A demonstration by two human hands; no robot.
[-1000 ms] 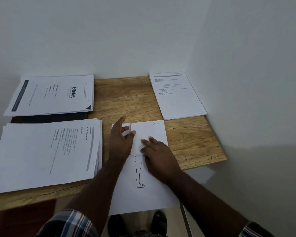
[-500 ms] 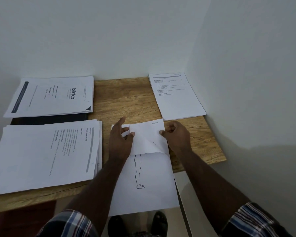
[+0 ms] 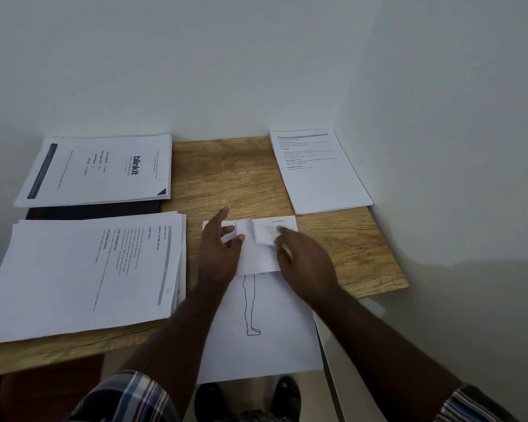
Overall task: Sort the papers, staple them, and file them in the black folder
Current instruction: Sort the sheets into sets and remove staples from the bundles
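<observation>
Papers: four lots in all lie on the wooden table (image 3: 256, 184), the landmark for every place below.
Leg sheet (image 3: 265, 336): at the table's near edge, its lower half hanging over; a line drawing of a leg is on it, and its top part is folded down as a flap (image 3: 258, 254).
Left hand (image 3: 218, 254): lies on the left part of the flap, fingers straight and spread.
Right hand (image 3: 302, 263): lies on the right part of the flap, fingers stretched forward, gripping nothing.
Near-left stack (image 3: 83, 275): on the table's left side; readable words "TASK GOAL", "INITIAL SCENE SETUP", "REQUIRED PROPS".
Black folder (image 3: 95, 210): one, at far left of the table, mostly under a stack.
Far-left stack (image 3: 98, 170): on the folder; printed "blinkit".
Far-right stack (image 3: 320, 172): at the table's far right corner; text too small to read.
Room: plain white walls (image 3: 226, 62) meet behind the table.
</observation>
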